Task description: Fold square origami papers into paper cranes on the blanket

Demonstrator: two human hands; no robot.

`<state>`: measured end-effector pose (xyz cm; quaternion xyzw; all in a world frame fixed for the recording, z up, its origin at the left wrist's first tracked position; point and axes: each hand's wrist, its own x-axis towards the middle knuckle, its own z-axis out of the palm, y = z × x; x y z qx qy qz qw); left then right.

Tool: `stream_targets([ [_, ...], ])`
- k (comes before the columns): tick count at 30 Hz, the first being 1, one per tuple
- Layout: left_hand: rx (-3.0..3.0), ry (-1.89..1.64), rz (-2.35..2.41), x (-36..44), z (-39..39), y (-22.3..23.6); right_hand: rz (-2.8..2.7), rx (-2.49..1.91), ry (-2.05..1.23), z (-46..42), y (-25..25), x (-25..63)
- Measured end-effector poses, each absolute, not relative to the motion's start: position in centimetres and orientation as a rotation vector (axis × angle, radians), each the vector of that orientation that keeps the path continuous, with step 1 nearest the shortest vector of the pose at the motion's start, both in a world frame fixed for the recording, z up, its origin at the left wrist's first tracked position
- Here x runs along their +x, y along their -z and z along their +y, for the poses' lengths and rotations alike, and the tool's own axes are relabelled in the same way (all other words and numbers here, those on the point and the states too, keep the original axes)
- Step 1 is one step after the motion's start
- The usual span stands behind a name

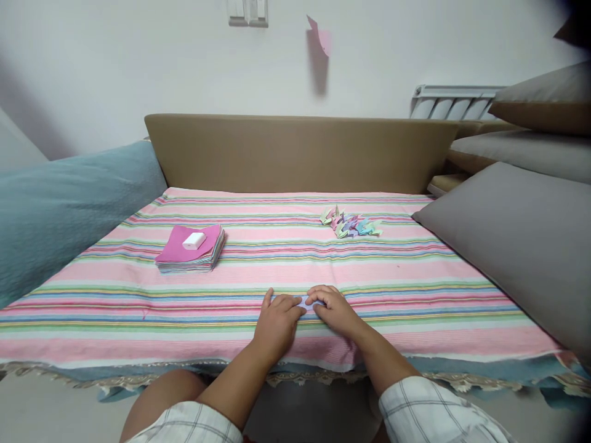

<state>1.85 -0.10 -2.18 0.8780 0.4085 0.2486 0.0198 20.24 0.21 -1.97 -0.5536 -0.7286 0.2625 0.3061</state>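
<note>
A small piece of lilac paper [305,303] lies on the striped cloth near the front, mostly hidden under my fingers. My left hand [277,320] pinches its left end, the thumb and fingertips pressed together on it. From the other side my right hand [335,312] grips the right end with bent fingers. How the paper is folded cannot be made out. Farther back on the right sits a cluster of small folded paper pieces [351,224] in green, pink, purple and blue. To the left is a stack of coloured paper sheets [188,263], topped by a magenta sheet and a small white block [194,240].
The striped pink cloth [258,271] covers the seat up to a brown backrest [300,154]. A blue-covered armrest [69,215] bounds the left side. Grey cushions [517,246] pile up on the right. A pink paper [322,38] sticks to the wall below and beside switches [248,12].
</note>
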Motion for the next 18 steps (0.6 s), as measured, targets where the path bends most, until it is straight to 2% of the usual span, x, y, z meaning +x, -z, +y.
stream_targets([
  [8,2.727,-0.770,1.255,1.8,0.0,2.1,-1.874,-1.374,-0.760,0.1,1.9,21.0],
  [18,2.707,-0.759,1.262,1.9,-0.1,2.0,-1.942,-1.415,-0.570,-0.7,1.8,21.6],
])
